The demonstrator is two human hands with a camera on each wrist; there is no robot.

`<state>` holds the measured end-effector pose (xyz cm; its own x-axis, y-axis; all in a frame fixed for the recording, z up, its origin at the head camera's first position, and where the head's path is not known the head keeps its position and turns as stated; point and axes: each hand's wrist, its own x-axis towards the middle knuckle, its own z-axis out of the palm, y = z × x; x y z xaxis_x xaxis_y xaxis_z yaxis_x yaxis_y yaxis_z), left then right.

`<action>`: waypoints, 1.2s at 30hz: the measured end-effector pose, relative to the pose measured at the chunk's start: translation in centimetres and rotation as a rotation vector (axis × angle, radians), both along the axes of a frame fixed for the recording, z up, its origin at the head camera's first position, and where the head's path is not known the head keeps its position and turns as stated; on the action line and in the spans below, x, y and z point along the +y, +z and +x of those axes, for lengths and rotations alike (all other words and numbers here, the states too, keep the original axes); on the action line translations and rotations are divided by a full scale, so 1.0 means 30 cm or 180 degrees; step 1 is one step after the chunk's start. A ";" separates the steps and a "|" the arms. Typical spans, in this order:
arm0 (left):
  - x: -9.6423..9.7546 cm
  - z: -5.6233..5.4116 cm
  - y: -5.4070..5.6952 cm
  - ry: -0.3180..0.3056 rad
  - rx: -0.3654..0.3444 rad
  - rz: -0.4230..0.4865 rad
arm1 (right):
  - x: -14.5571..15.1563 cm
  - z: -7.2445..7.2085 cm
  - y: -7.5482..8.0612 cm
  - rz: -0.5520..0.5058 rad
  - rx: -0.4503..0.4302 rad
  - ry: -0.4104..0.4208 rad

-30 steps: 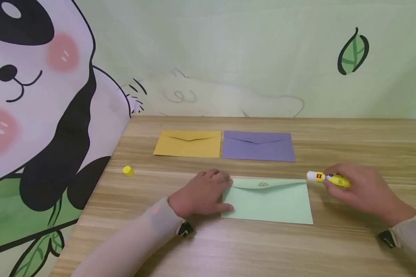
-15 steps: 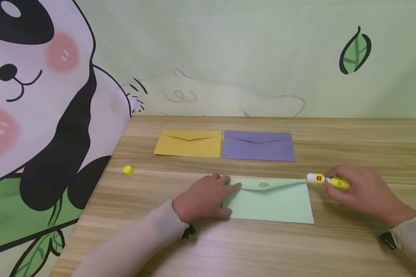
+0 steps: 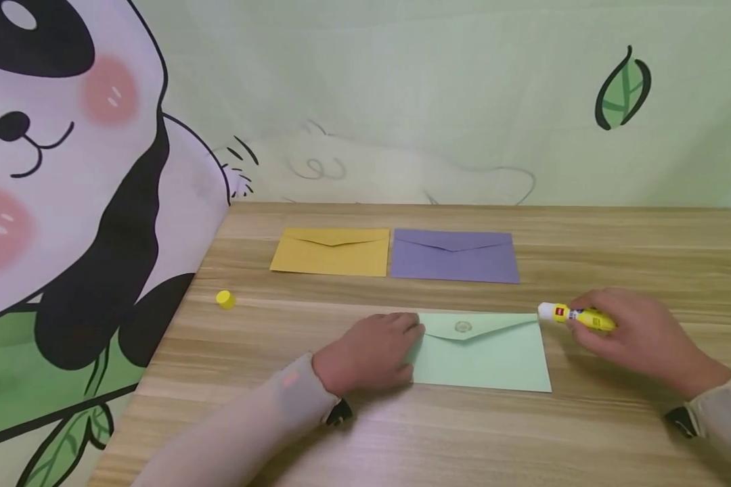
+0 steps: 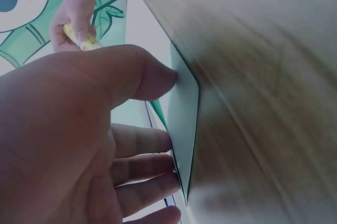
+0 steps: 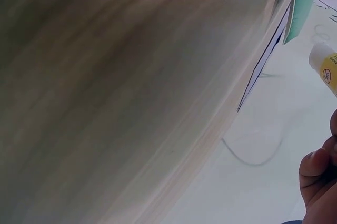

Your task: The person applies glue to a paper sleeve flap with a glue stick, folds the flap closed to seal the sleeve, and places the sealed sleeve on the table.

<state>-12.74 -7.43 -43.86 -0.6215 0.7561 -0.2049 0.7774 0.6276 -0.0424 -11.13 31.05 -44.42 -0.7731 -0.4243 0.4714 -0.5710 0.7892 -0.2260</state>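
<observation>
A pale green envelope (image 3: 484, 362) lies on the table, its flap folded down with a round mark on it. My left hand (image 3: 368, 353) rests on the envelope's left end and covers that end in the head view. Up close in the left wrist view, its thumb and fingertips touch the envelope (image 4: 184, 113), thumb apart from the fingers. My right hand (image 3: 642, 335) grips a yellow glue stick (image 3: 593, 319) just right of the envelope's upper right corner. The white end of the glue stick (image 5: 322, 58) points toward the envelope.
Farther back lie a yellow envelope (image 3: 329, 258) and a purple envelope (image 3: 455, 265), side by side. A small yellow cap (image 3: 225, 299) stands at the table's left. Behind the wooden table (image 3: 438, 436) hangs a pale green backdrop (image 3: 402, 81) with a panda drawing.
My left hand has slid to the right over the envelope's left end, its fingers briefly spread and then drawn together. My right hand with the glue stick has hardly moved.
</observation>
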 end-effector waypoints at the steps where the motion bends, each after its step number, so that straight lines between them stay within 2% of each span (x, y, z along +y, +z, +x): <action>1: 0.001 -0.001 -0.001 -0.0001 -0.0007 -0.0004 | 0.001 -0.001 -0.001 -0.0001 0.0011 0.0007; 9: 0.005 -0.020 -0.020 -0.0082 -0.0006 0.0082 | 0.001 -0.003 0.004 -0.0002 0.0043 0.0027; 15: 0.027 -0.019 -0.030 -0.0162 0.0126 0.0187 | -0.006 0.000 0.013 -0.0013 0.0061 0.0028; 22: 0.041 0.002 -0.014 -0.0183 0.0375 0.0129 | -0.023 -0.001 0.024 0.0002 0.0018 0.0018; 27: 0.053 0.000 -0.018 -0.0206 0.0484 0.0073 | -0.025 -0.006 0.025 0.0028 -0.0016 -0.0019; 32: 0.083 -0.007 -0.013 -0.0241 0.0544 0.0100 | -0.023 -0.008 0.023 0.0033 -0.0034 -0.0004; 36: 0.105 -0.010 -0.004 -0.0285 0.0465 0.0121 | -0.024 -0.012 0.023 0.0034 -0.0010 0.0033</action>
<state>-13.04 -4.28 -43.98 -0.5725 0.8152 -0.0876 0.8175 0.5595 -0.1366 -11.48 30.31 -43.74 -0.7701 -0.4375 0.4642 -0.5785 0.7856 -0.2194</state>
